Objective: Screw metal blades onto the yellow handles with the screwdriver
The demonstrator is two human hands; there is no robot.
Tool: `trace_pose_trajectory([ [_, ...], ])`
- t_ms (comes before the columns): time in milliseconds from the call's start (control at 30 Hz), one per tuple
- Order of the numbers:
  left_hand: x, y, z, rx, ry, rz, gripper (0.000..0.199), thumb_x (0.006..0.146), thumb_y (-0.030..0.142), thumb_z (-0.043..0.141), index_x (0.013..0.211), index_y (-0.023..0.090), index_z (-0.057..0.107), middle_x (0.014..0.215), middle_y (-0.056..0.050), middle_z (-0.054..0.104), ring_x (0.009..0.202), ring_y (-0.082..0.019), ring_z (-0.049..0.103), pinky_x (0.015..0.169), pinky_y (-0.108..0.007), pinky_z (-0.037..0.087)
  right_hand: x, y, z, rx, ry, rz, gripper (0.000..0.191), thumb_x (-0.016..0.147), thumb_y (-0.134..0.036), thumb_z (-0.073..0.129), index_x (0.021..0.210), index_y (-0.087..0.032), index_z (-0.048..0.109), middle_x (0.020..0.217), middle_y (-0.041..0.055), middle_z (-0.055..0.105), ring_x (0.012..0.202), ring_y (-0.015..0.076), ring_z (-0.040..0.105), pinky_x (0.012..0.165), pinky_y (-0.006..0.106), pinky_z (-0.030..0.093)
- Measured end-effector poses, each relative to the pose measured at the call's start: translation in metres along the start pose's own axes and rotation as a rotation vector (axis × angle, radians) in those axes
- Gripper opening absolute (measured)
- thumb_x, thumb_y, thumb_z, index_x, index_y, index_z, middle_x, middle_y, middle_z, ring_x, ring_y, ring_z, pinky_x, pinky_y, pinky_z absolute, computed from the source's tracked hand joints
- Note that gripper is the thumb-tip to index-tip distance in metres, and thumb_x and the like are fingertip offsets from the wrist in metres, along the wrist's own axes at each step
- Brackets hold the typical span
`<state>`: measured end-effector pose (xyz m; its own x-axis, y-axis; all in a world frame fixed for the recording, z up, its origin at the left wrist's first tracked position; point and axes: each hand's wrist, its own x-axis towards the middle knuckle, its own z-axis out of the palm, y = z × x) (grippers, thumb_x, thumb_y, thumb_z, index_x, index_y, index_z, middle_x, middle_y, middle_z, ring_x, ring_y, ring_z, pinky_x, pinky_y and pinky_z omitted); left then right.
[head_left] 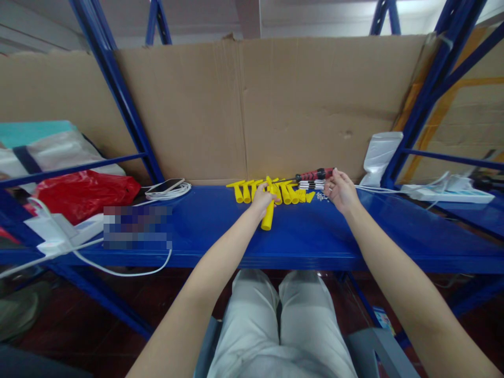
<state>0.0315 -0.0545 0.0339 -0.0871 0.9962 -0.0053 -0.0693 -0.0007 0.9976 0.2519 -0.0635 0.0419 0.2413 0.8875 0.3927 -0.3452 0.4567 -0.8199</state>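
Note:
My left hand (261, 199) is wrapped around a yellow plastic tube-shaped handle (268, 216), its round end pointing toward me. In my right hand (342, 190) is a red and black screwdriver (315, 174), pinched near the end of its handle. The thin shaft runs left toward the top of the yellow handle; whether its tip touches is too small to tell. Behind my left hand lies a row of similar yellow handles (247, 195). Small yellow pieces (310, 197), black-and-white sticks (311, 185) and tiny screw-like bits (322, 197) lie beside my right hand.
Cardboard (299, 105) walls off the back of the blue shelf (212, 226). Coiled white cable with a phone (167, 186), a red bag (82, 194) and a white box stand left. On the right are a white pouch (380, 157) and a power strip (452, 195).

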Motion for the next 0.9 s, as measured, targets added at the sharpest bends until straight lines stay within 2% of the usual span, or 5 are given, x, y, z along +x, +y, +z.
trace_pose_trajectory([
  [200,-0.0005,0.0002,0.0000,0.020,-0.008,0.006,0.068,0.076,-0.004,0.053,0.138,0.021,0.045,0.110,-0.012,0.069,0.076,-0.019,0.073,0.048,-0.020,0.048,0.0008,0.0013,-0.0004,0.023,0.039,0.020,0.045,0.067,-0.050,0.082,0.073,-0.023,0.046,0.052,-0.0095,0.050,0.039,0.0060,0.047,0.033,0.015,0.036],
  [400,-0.0005,0.0009,0.0002,0.017,-0.013,-0.004,0.068,0.074,-0.005,0.055,0.136,0.022,0.046,0.109,-0.011,0.070,0.074,-0.019,0.073,0.053,-0.022,0.051,-0.0037,0.0000,0.0021,-0.019,0.014,-0.036,0.043,0.066,-0.056,0.080,0.084,-0.024,0.057,0.044,-0.0112,0.045,0.034,0.0062,0.040,0.032,0.016,0.033],
  [533,-0.0015,0.0017,0.0002,0.014,-0.013,0.002,0.066,0.076,-0.005,0.054,0.136,0.021,0.045,0.109,-0.012,0.070,0.075,-0.020,0.074,0.051,-0.021,0.050,-0.0051,-0.0012,0.0029,-0.031,0.006,-0.024,0.041,0.069,-0.057,0.077,0.084,-0.022,0.061,0.042,-0.0100,0.045,0.034,0.0060,0.040,0.033,0.016,0.033],
  [767,-0.0010,0.0021,-0.0004,0.010,0.013,-0.003,0.065,0.078,-0.004,0.057,0.137,0.020,0.044,0.112,-0.012,0.069,0.079,-0.021,0.074,0.056,-0.024,0.054,-0.0037,-0.0015,0.0028,-0.054,-0.046,0.017,0.040,0.068,-0.046,0.082,0.085,-0.022,0.056,0.054,-0.0077,0.056,0.043,0.0071,0.052,0.038,0.016,0.040],
  [900,-0.0001,0.0017,-0.0002,0.017,0.015,-0.013,0.064,0.079,-0.001,0.060,0.137,0.021,0.045,0.112,-0.011,0.070,0.081,-0.021,0.074,0.060,-0.026,0.056,-0.0008,0.0021,-0.0007,-0.124,-0.051,-0.012,0.043,0.070,-0.052,0.079,0.079,-0.023,0.049,0.053,-0.0082,0.055,0.039,0.0072,0.050,0.036,0.017,0.036],
])
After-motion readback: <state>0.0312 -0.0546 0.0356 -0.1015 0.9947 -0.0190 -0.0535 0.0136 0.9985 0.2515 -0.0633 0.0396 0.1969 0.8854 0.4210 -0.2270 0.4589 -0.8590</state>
